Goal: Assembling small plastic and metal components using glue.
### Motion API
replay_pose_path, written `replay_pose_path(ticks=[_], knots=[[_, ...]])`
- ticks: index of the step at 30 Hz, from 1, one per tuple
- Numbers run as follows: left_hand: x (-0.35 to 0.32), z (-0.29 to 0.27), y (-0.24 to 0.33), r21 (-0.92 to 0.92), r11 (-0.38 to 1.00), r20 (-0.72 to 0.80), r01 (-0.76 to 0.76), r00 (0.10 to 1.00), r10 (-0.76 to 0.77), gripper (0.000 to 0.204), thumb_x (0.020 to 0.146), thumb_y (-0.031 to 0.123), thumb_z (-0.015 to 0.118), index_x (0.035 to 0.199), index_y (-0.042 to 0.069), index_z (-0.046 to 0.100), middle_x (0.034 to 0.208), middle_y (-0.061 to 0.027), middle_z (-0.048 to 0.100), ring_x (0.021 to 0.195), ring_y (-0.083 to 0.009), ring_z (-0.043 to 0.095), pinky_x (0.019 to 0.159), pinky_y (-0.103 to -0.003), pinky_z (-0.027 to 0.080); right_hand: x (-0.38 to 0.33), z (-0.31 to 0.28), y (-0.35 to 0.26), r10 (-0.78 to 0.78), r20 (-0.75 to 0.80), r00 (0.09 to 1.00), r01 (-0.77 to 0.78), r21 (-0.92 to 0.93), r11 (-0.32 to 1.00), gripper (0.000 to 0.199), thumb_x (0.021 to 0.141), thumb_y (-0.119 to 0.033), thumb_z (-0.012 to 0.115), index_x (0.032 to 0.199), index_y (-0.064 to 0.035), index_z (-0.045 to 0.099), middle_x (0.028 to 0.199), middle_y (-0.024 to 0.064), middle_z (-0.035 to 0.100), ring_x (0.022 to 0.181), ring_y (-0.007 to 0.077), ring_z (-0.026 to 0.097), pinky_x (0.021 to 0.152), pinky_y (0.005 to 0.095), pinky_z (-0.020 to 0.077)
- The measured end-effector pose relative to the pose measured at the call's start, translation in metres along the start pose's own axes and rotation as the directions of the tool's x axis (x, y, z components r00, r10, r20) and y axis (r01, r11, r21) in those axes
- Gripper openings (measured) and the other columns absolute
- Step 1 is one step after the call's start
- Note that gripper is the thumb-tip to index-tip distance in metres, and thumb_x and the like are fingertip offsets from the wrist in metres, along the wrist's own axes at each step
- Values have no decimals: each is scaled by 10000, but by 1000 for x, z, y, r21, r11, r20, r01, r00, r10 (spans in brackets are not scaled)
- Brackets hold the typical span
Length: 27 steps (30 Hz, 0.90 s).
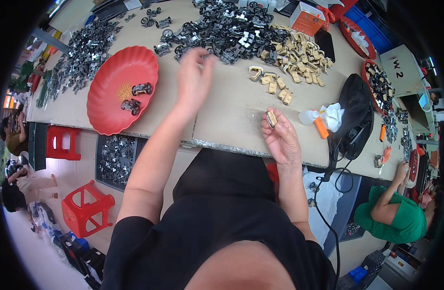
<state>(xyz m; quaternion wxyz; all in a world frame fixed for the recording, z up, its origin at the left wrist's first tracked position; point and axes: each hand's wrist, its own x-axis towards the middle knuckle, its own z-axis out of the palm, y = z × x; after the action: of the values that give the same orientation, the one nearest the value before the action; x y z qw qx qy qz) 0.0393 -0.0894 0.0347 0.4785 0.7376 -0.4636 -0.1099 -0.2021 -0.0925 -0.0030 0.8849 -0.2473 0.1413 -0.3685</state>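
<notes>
My right hand (283,137) is closed in a pinch around a small tan toy car body (270,119), held above the front edge of the table. My left hand (195,79) is over the table, its fingers smeared by motion, so whether they hold anything is unclear. It is nearest to a large heap of black toy car chassis (231,34) with wheels. Tan car bodies (306,55) are piled to the right of that heap, with several loose ones (272,87) in front. Two dark wheeled toy cars (141,89) sit in a red scalloped plate (106,104) at the left.
Grey parts (84,50) cover the far left. A small white bottle (307,117) with an orange tube (321,127), white tissue (332,117) and a black bag (356,104) lie at right. A black cable (323,212) hangs from the table. A person in green (396,212) works farther right.
</notes>
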Motion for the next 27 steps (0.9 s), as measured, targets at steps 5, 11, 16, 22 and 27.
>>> replay_pose_path(ticks=[5, 11, 16, 22, 27], knots=[[26, -3, -32, 468, 878, -55, -101, 988, 143, 321, 773, 205, 621, 1014, 24, 511, 924, -155, 545, 815, -343, 567, 678, -436, 454, -1, 5, 2, 24, 15, 1000, -23, -11, 1000, 354, 780, -63, 639, 1093, 7, 491, 999, 102, 560, 799, 129, 560, 691, 222, 461], [-7, -2, -26, 291, 908, 23, -301, 951, 308, 225, 743, 117, 624, 916, 39, 505, 855, -135, 559, 735, -317, 578, 609, -404, 463, 0, -1, 1, 47, 49, 998, -46, -21, 999, 288, 818, -77, 605, 1075, -6, 496, 1032, 123, 568, 856, 167, 588, 730, 266, 488], [-69, 7, -6, 111, 899, 198, -423, 896, 398, 265, 687, 60, 682, 882, 42, 503, 826, -111, 556, 726, -273, 576, 617, -360, 472, 16, 22, 7, 26, -145, 989, -37, -72, 997, 230, 856, -109, 571, 1047, -3, 499, 1039, 138, 567, 975, 226, 560, 863, 354, 458], [-81, 9, 3, -177, 918, 288, -354, 874, 393, 268, 692, 58, 686, 877, 18, 496, 922, -114, 532, 792, -242, 572, 663, -319, 480, 23, 24, 10, 31, -174, 984, -47, -88, 995, 220, 851, -105, 581, 1019, 9, 498, 1025, 137, 568, 995, 229, 552, 888, 370, 448], [-69, 8, -7, -520, 834, 493, 182, 862, 120, 307, 826, 86, 605, 1106, -10, 521, 979, -107, 536, 906, -166, 573, 752, -284, 492, 25, 25, 10, 47, -147, 988, -70, -154, 986, 247, 832, -63, 595, 1040, 21, 492, 1000, 131, 574, 948, 208, 572, 850, 334, 472]])
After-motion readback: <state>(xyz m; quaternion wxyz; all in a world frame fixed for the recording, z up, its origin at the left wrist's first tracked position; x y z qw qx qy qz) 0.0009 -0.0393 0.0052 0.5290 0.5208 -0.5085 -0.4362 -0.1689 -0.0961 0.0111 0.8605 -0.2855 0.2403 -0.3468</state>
